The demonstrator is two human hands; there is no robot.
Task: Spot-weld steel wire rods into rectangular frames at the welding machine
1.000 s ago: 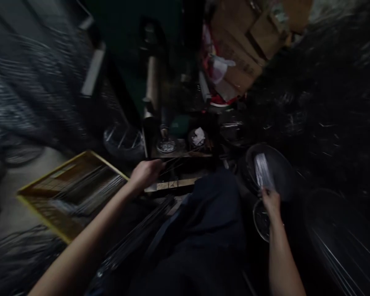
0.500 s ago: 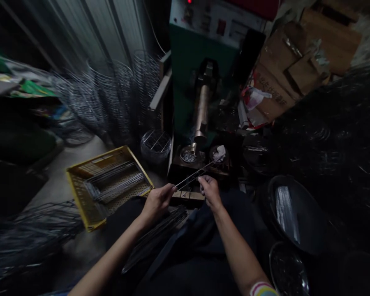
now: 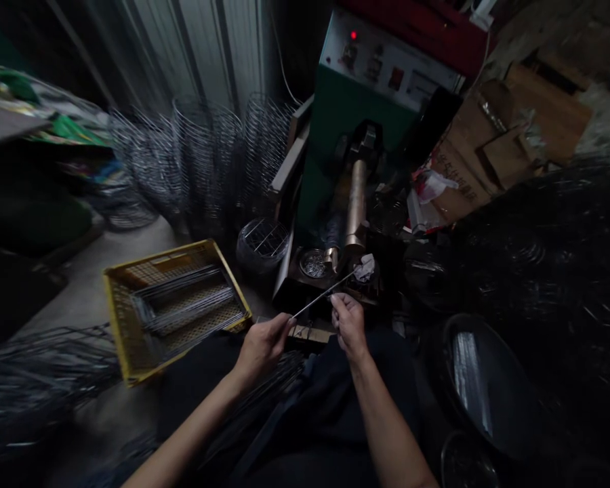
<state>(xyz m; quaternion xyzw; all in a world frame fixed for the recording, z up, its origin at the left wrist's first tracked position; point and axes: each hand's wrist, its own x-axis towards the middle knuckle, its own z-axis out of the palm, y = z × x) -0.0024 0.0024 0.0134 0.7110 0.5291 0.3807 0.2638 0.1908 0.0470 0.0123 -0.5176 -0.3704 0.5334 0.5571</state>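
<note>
A thin metal wire piece [image 3: 318, 298] runs from my left hand up and right toward the machine. My left hand [image 3: 264, 342] is closed on its near end. My right hand [image 3: 349, 324] is pinched near the middle of the wire, at something too small to make out. Just beyond the hands stand the machine's copper-coloured electrode arm [image 3: 356, 203] and a smaller copper tip [image 3: 331, 256]. A round dish of small metal bits [image 3: 313, 263] sits left of the tip. White crumpled material [image 3: 364, 268] lies by the wire's far end.
A yellow crate [image 3: 112, 325] with bent wire pieces is at the left. Behind it stand stacks of wire rings [image 3: 198, 156]. The green machine body [image 3: 330, 115] has a lit red lamp. A black basin [image 3: 511, 379] holding thin rods is at the right, below a cardboard box [image 3: 462, 169].
The view has shifted, so the machine appears farther right and lower. Both hands remain on the wire piece, whose two separate lines now appear as nearly one.
</note>
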